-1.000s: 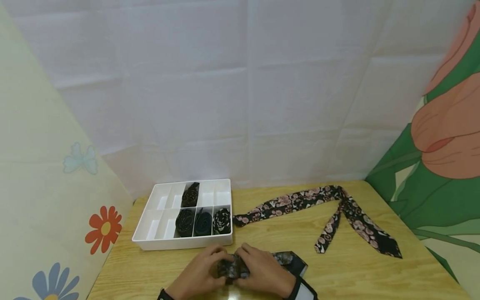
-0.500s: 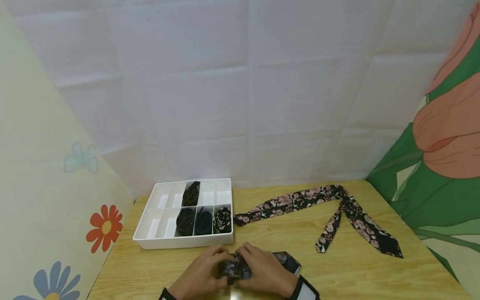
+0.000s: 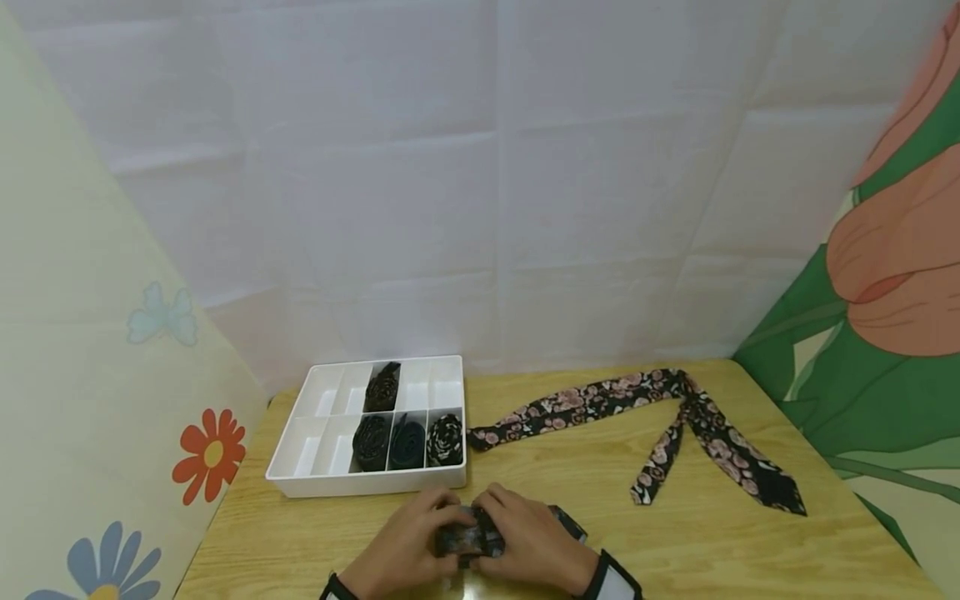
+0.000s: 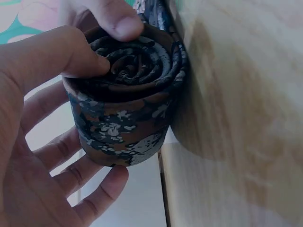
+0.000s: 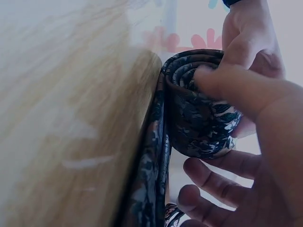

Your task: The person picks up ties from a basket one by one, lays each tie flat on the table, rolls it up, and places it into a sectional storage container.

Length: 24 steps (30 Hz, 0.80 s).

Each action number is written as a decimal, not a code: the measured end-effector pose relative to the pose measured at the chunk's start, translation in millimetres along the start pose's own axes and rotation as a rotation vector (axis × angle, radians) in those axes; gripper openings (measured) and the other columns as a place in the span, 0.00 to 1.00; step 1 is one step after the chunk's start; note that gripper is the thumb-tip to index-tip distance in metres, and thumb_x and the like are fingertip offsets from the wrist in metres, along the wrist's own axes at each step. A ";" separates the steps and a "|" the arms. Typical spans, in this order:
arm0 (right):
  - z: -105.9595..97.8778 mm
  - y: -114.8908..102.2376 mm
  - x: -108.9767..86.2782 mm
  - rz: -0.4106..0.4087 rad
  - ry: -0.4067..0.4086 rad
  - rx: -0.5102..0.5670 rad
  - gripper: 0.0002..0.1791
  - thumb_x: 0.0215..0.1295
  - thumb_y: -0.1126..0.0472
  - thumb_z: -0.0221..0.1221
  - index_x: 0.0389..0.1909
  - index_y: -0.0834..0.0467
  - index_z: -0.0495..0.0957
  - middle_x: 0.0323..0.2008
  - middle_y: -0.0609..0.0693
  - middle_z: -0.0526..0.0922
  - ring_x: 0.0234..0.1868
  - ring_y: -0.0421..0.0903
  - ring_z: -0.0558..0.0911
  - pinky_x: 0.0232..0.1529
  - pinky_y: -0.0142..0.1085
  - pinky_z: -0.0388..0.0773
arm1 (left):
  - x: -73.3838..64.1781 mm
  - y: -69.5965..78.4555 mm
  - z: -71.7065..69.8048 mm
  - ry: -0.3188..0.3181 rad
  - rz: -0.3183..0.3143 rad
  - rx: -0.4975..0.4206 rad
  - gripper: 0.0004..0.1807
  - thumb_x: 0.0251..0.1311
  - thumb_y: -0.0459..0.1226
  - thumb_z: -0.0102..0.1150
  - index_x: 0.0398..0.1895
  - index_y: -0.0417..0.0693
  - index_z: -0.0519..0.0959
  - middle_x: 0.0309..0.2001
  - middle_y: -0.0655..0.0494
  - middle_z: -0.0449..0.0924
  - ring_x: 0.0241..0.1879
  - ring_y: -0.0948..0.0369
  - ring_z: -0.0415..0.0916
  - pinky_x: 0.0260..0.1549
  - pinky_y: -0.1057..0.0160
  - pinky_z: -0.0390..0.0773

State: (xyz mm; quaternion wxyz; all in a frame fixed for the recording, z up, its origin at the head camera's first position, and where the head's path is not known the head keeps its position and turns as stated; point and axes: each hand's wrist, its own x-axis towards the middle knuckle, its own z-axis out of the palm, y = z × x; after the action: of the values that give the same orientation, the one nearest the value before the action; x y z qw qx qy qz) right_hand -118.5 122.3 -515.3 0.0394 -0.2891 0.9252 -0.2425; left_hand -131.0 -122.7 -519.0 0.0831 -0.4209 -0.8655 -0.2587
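Near the table's front edge, a dark floral necktie (image 3: 457, 540) is wound into a thick roll standing on its side. My left hand (image 3: 408, 542) holds the roll from the left, its thumb pressed on the coil's end face in the left wrist view, fingers round the far side. From the right, my right hand (image 3: 536, 542) grips the same roll (image 5: 199, 123), thumb on the opposite end face. The tie's unrolled tail (image 3: 567, 523) lies flat on the table, partly hidden behind the right hand.
A white divided tray (image 3: 367, 486) stands behind the hands, left of centre. Several rolled ties, such as a dark one (image 3: 371, 443), fill some compartments. A pink-flowered black necktie (image 3: 600, 400) lies bent across the table's right. A white cloth backdrop (image 3: 480, 208) rises behind.
The tie's loose tail has grown shorter, its end drawn leftward towards the right hand as the roll winds up. Both hands stay at nearly the same place.
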 end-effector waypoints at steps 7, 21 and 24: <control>-1.5 2.5 -3.2 0.042 -0.023 -0.020 0.28 0.56 0.46 0.76 0.56 0.45 0.77 0.44 0.37 0.76 0.39 0.30 0.73 0.35 0.31 0.75 | -0.9 0.9 1.7 -0.058 -0.040 0.027 0.38 0.52 0.45 0.81 0.69 0.70 0.79 0.59 0.62 0.79 0.57 0.61 0.77 0.56 0.53 0.83; -5.1 2.0 -3.8 0.062 0.002 -0.046 0.29 0.53 0.49 0.78 0.55 0.46 0.78 0.44 0.37 0.77 0.42 0.32 0.77 0.37 0.33 0.78 | 4.2 6.5 -0.1 -0.014 -0.050 0.043 0.36 0.49 0.45 0.81 0.65 0.66 0.80 0.60 0.61 0.79 0.56 0.61 0.79 0.56 0.53 0.83; -5.8 1.8 -3.6 0.055 0.000 -0.034 0.30 0.54 0.46 0.78 0.56 0.45 0.77 0.45 0.37 0.76 0.43 0.31 0.77 0.38 0.33 0.79 | 4.6 8.4 1.2 0.004 -0.033 0.025 0.32 0.48 0.43 0.81 0.60 0.67 0.82 0.57 0.63 0.79 0.53 0.63 0.79 0.55 0.56 0.83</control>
State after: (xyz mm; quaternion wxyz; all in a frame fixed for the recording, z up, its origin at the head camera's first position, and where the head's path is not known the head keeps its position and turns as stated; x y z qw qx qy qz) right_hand -117.6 128.1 -511.3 0.0410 -0.2639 0.9369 -0.2256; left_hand -127.4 -114.5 -515.1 0.0856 -0.4050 -0.8753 -0.2502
